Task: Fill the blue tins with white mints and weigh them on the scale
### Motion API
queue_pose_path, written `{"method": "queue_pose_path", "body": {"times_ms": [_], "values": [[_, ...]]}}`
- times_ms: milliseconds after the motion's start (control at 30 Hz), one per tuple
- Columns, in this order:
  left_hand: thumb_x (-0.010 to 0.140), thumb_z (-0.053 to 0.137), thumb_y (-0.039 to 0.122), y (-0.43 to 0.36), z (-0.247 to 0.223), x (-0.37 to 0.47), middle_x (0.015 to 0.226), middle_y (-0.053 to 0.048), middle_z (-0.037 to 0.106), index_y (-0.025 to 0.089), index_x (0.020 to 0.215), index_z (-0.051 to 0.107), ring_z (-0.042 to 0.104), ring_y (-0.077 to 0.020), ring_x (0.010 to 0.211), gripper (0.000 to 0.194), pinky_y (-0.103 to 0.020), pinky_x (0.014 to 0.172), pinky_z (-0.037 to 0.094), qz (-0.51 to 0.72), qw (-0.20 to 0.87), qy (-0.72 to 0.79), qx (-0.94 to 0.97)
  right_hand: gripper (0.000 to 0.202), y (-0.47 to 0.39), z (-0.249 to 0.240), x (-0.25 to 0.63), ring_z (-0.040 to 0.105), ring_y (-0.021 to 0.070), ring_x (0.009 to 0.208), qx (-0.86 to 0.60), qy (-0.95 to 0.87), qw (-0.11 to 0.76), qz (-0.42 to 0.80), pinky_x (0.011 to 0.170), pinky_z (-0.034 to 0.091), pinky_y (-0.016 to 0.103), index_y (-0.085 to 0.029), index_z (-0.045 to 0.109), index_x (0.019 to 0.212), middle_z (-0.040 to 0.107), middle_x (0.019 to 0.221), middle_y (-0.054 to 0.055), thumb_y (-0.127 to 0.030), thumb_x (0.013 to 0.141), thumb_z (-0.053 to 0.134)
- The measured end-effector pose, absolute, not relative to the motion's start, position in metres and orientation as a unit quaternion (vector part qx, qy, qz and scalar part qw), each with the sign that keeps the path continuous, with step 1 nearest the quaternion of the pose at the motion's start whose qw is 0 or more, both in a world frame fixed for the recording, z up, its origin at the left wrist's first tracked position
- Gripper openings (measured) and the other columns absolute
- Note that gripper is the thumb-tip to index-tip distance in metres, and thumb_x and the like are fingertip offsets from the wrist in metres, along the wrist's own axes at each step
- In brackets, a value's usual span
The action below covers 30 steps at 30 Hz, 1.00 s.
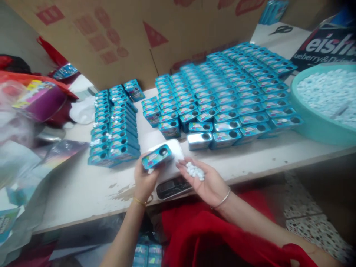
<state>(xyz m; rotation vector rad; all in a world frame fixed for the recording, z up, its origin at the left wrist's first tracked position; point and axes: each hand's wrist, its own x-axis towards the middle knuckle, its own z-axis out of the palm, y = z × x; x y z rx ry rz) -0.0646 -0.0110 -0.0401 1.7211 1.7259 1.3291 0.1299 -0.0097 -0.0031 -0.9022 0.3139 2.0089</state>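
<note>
Hovering apart near the counter's front edge [89,214], the left hand [145,181] and right hand [210,185] are clamping a tin [154,157], promising light, stiff handling by its sides, and cupping loose tablets [195,172], perhaps brittle though blurred, respectively.

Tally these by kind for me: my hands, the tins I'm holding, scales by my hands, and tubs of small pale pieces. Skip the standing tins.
Hands: 2, left hand and right hand
Held tin: 1
Scale: 1
Teal tub: 1
Total: 5
</note>
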Motion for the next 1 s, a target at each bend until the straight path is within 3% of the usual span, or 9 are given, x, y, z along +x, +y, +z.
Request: {"method": "queue_pose_path", "body": {"times_ms": [200, 400, 667, 1000], "values": [[0.068, 0.076, 0.037, 0.000, -0.053, -0.067, 0.104, -0.006, 0.065, 0.017, 0.110, 0.057, 0.062, -0.0203, 0.096, 0.050, -0.033, 0.087, 0.051, 0.470, 0.300, 0.596, 0.577, 0.020, -0.013, -0.007, 0.148, 0.062, 0.0275, 0.107, -0.375, 0.124, 0.438, 0.807, 0.087, 0.057, 0.031, -0.002, 0.062, 0.100, 0.067, 0.105, 0.020, -0.011, 0.090, 0.048], [0.071, 0.075, 0.033, -0.002, -0.034, -0.076, 0.123, -0.012, 0.057, 0.020, 0.127, 0.047, 0.055, -0.0239, 0.115, 0.064, -0.039, 0.100, 0.044, 0.518, 0.319, 0.528, 0.592, 0.021, -0.022, -0.014, 0.162, 0.062, 0.0272, 0.107, -0.388, 0.132, 0.430, 0.805, 0.088, 0.057, 0.032, -0.003, 0.063, 0.100, 0.067, 0.107, 0.020, -0.009, 0.089, 0.046], [0.080, 0.066, 0.030, -0.016, 0.003, -0.105, 0.093, -0.005, 0.064, 0.019, 0.105, 0.064, 0.062, -0.0168, 0.089, 0.027, -0.032, 0.085, 0.049, 0.630, 0.183, 0.537, 0.530, 0.025, -0.026, -0.020, 0.177, 0.058, 0.0274, 0.113, -0.407, 0.131, 0.428, 0.796, 0.090, 0.055, 0.034, -0.003, 0.062, 0.102, 0.064, 0.114, 0.020, -0.009, 0.092, 0.040], [0.078, 0.068, 0.026, -0.018, 0.003, -0.111, 0.086, -0.002, 0.063, 0.020, 0.100, 0.066, 0.062, -0.0153, 0.083, 0.023, -0.030, 0.079, 0.051, 0.611, 0.160, 0.552, 0.544, 0.025, -0.024, -0.016, 0.176, 0.059, 0.0272, 0.112, -0.423, 0.116, 0.429, 0.790, 0.090, 0.055, 0.033, -0.003, 0.061, 0.104, 0.064, 0.114, 0.020, -0.008, 0.092, 0.040]]}}
